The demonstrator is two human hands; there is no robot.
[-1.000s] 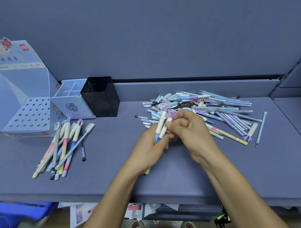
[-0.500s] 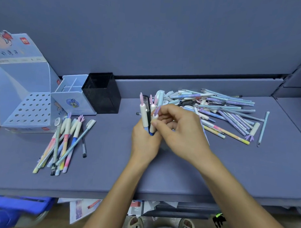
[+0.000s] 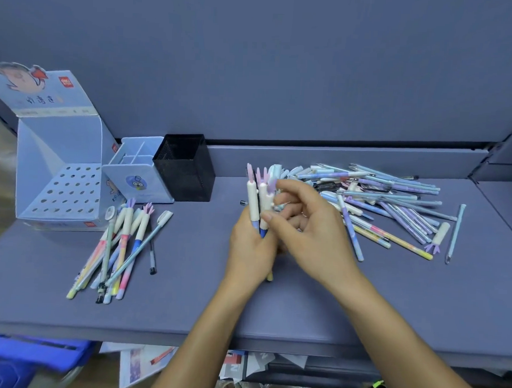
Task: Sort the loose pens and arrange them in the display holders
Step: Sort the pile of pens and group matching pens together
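Left grip (image 3: 250, 250) clutches upright pens (image 3: 252, 201); right grip (image 3: 305, 229) pinches same bundle.

Far to the left of the left hand (image 3: 250, 248) stands a display box (image 3: 59, 146). Its header card bears a small red brand tag (image 3: 66, 83) with white lettering too small to read. Under the tag runs a row of large characters (image 3: 40, 100), blurred and not legible. Two more red tags sit on the box, one on its side (image 3: 114, 148) and one on its front lip (image 3: 89, 224), both unreadable. Below the right hand (image 3: 306, 224), under the surface (image 3: 390, 314), papers (image 3: 234, 364) show big pale letters, perhaps "N".
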